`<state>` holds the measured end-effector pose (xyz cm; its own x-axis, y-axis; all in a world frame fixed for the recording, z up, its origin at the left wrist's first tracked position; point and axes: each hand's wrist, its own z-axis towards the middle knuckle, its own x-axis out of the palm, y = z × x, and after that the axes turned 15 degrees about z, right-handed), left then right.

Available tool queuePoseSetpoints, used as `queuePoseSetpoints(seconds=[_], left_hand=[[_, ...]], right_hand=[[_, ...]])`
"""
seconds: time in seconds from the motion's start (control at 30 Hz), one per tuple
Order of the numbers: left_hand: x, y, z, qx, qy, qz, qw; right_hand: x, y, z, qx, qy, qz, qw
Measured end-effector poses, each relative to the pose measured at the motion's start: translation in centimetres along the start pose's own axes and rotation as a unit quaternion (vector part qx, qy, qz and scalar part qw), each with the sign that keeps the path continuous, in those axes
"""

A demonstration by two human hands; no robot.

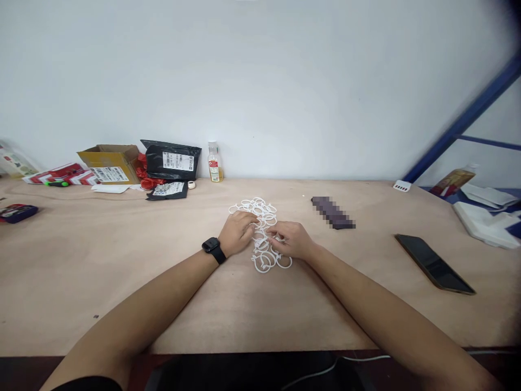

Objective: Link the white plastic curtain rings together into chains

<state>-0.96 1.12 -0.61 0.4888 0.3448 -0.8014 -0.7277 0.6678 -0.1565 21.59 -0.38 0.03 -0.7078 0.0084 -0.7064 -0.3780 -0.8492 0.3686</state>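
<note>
White plastic rings (263, 263) with small eyelets or clips lie overlapping in a long heap on the wooden table. My left hand (237, 232), with a black watch (211, 245) on its wrist, reaches over the heap's left side. Its fingers are bent and its thumb stands apart, at the rings near the middle. From the right comes my right hand (292, 239), touching or just over the same heap, fingers curved and somewhat spread. Neither hand shows a ring clearly gripped. Some rings are hidden beneath the fingers.
A phone (434, 264) and a dark pixelated item (332, 213) lie to the right. Along the wall stand a bottle (214, 163), black parcel bags (173, 161) and an open cardboard box (109, 163). A white power strip (402, 186) sits at the back right.
</note>
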Motion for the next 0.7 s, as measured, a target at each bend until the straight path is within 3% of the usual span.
queuePoseSetpoints(seconds=[0.1,0.2,0.53,0.7], left_hand=[[1.1,0.8,-0.1,-0.085,0.046,0.066,0.993],[1.7,1.1,-0.3,-0.118,0.081,0.09,0.986],[1.2,0.8,-0.2,-0.134,0.073,0.109,0.982],[0.9,0.9,0.0,-0.133,0.027,0.088,0.987]], right_hand=[[0.0,-0.2,-0.1,0.027,-0.007,0.01,1.0],[0.2,-0.4,-0.1,0.07,-0.016,0.016,0.997],[0.3,-1.1,-0.1,0.121,-0.029,0.035,0.992],[0.4,-1.1,-0.3,0.128,-0.039,0.041,0.99]])
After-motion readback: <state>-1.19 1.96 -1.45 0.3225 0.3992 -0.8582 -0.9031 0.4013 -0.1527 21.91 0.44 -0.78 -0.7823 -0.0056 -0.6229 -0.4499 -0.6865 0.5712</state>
